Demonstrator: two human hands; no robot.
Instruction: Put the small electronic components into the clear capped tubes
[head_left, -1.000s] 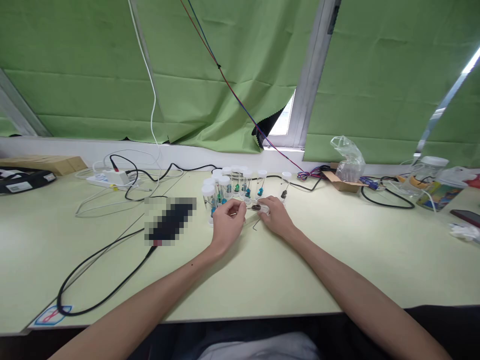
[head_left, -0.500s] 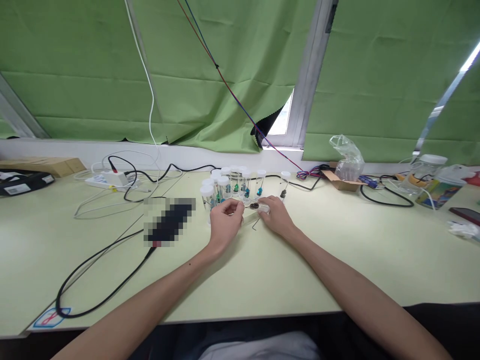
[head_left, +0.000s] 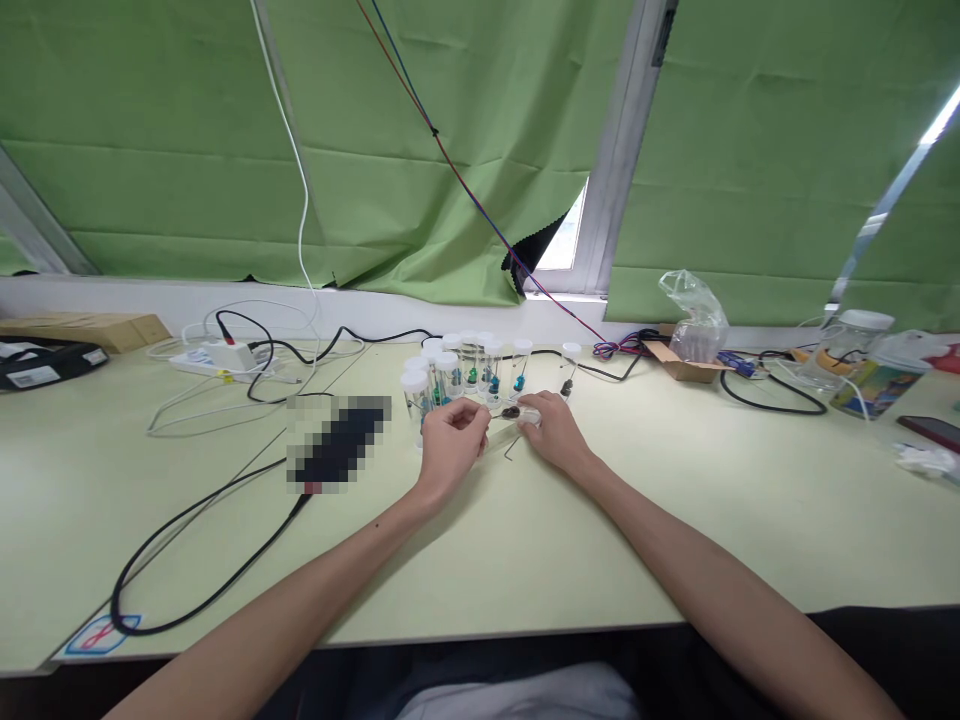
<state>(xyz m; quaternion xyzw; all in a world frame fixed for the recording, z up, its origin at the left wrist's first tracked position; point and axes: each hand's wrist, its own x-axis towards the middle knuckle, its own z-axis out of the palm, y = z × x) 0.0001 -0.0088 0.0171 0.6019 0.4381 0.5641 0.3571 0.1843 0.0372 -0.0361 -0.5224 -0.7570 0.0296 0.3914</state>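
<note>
My left hand [head_left: 455, 440] is closed in a pinch on a thin metal rod with a dark piece [head_left: 511, 412] at its right end. My right hand [head_left: 553, 428] is closed around a small clear plastic tube [head_left: 529, 416] lying on its side, its mouth by the dark piece. Just below, a thin bent metal rod [head_left: 511, 449] like a hex key lies on the table. Behind my hands stand several clear capped tubes [head_left: 520, 365] with blue, green or dark pieces on thin stems. One tube with a dark piece [head_left: 568, 386] stands apart at the right.
A blurred dark device [head_left: 339, 447] with a black cable lies left. Behind it are a power strip [head_left: 229, 358] and loose wires. At the right are a cardboard box [head_left: 682, 362] with a clear bag [head_left: 697, 315], a clear jar [head_left: 847, 345], a printed container [head_left: 885, 375] and white tissue [head_left: 927, 459].
My left hand has shifted very slightly right with the rod, and the dark piece sits a little further right. The right hand and standing tubes stay in place.
</note>
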